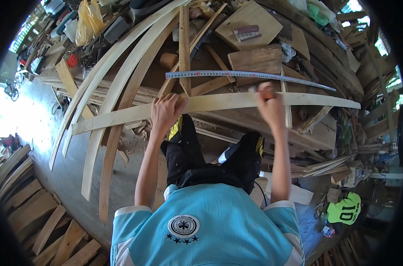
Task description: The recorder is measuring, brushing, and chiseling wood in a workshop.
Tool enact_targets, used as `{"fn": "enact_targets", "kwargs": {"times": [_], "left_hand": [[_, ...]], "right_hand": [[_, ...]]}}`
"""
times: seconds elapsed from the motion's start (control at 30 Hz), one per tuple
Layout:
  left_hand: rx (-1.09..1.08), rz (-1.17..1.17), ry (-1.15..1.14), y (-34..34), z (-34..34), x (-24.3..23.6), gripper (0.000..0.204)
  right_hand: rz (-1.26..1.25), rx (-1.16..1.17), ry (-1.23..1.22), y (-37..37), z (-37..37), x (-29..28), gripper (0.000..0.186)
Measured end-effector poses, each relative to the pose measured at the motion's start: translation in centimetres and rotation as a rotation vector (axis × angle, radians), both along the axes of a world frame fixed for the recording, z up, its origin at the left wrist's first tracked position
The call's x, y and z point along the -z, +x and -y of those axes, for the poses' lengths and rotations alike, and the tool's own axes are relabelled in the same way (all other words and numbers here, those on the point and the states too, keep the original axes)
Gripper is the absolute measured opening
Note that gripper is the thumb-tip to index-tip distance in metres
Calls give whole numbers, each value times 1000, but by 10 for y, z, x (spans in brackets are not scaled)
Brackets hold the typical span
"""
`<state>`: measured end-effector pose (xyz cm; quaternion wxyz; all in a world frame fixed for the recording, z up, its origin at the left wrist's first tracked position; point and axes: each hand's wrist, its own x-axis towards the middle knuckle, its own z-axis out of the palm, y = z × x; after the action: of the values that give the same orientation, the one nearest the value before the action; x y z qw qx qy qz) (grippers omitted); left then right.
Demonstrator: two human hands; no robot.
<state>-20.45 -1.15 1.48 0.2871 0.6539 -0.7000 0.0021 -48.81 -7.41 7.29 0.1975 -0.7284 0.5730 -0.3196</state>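
Observation:
A long, pale wooden strip [219, 102] lies crosswise in front of me, over my knees and the edge of the wood pile. My left hand [166, 111] grips it left of its middle, fingers curled over the far edge. On its right half, my right hand [271, 104] is closed and smeared by motion. Something small and brownish shows at its fingers, too blurred to name. Just beyond the strip, a metal ruler [250, 74] with dark markings lies roughly alongside it, across several timber pieces. An upright-looking narrow batten [184, 48] points away from me near my left hand.
Several long curved boards [121, 84] lean at the left, passing under the strip's left end. Farther off lie a thick wooden block [249, 25], a flat brown board [254, 62] and a yellow plastic bag [89, 22]. Cut planks [37, 213] are stacked at lower left. A bright green shirt [344, 208] shows at right.

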Motion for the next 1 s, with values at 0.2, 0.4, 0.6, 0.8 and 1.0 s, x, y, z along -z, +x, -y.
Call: {"fn": "enact_targets", "kwargs": {"times": [0.2,0.4,0.6,0.8,1.0], "left_hand": [[-1,-22,4,0,3,3,23],[111,62,18,8,-3,-5,37],[127,33,132,34,-33,-10,52],[-10,102,282,75,-87,-21,53],[-95,98,255,114,-112,-19,53]], "right_hand": [[621,-451,212,74,-32,38,11],[605,133,200,-35,24,24,8],[147,406,-323,-143,58,11,16],[-8,114,-8,-66,25,13,33],[552,-447,138,62,-50,-5,9]]}}
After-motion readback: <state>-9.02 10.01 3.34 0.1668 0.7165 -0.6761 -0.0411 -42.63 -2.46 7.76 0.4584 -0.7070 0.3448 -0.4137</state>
